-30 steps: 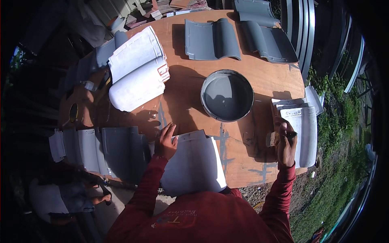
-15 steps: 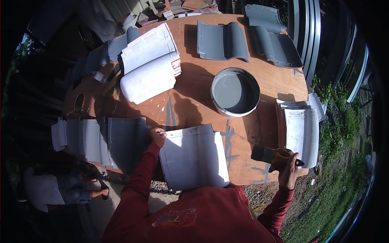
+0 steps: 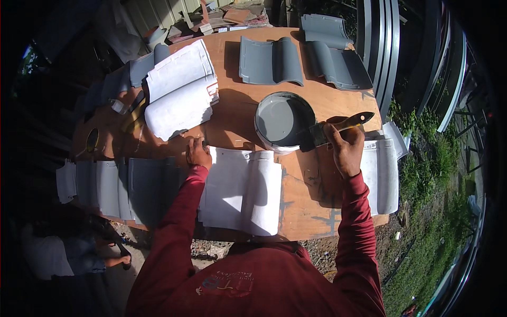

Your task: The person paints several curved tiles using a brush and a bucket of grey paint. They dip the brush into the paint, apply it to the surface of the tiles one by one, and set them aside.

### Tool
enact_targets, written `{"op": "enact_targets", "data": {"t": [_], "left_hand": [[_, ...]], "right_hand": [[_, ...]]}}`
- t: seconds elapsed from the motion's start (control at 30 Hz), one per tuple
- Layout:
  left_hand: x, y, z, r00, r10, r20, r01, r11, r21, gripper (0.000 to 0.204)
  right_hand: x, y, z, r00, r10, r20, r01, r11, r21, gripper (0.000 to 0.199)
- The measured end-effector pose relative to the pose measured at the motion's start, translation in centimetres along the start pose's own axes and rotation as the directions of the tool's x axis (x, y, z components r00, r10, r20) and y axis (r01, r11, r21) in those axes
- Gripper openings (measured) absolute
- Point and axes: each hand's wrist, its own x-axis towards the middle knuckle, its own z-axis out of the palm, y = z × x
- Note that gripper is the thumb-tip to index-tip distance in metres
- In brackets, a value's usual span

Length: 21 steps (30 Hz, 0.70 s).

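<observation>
A white-coated roof tile (image 3: 227, 182) lies in front of me on the wooden table. At its far left corner is my left hand (image 3: 198, 154), fingers curled and closed on the edge. My right hand (image 3: 346, 150) is closed around the handle of a paintbrush (image 3: 353, 121), whose dark bristles point left, at the right rim of a round bucket (image 3: 257, 126) of grey paint. Shadow hides whether the bristle tips are inside the bucket. The bucket stands just beyond the white tile.
Stacked white tiles (image 3: 177, 87) stand at the back left, and more white tiles (image 3: 383, 177) lie at the right edge. Grey tiles (image 3: 269, 61) rest along the far side; others (image 3: 153, 185) line the left. A person (image 3: 79, 253) is beyond the table at lower left.
My right hand has carried the paintbrush forward and left, from the right-hand tiles to the bucket rim. My left hand stays at the tile's corner. The whole view has shifted slightly.
</observation>
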Motion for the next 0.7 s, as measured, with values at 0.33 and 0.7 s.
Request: {"op": "enact_targets", "data": {"t": [0.33,0.7], "left_hand": [[-14.5,2.8,-0.3,0.956,0.258,-0.141,-0.147,0.835,0.530,0.059],[-21.0,-6.9,-3.0,0.932,-0.361,0.035,0.349,0.918,0.188,0.056]], "right_hand": [[5.7,6.5,4.2,0.868,-0.382,0.316,0.471,0.836,-0.283,0.022],[6.6,9.0,4.5,0.806,-0.305,0.508,0.414,0.903,-0.115,0.022]]}}
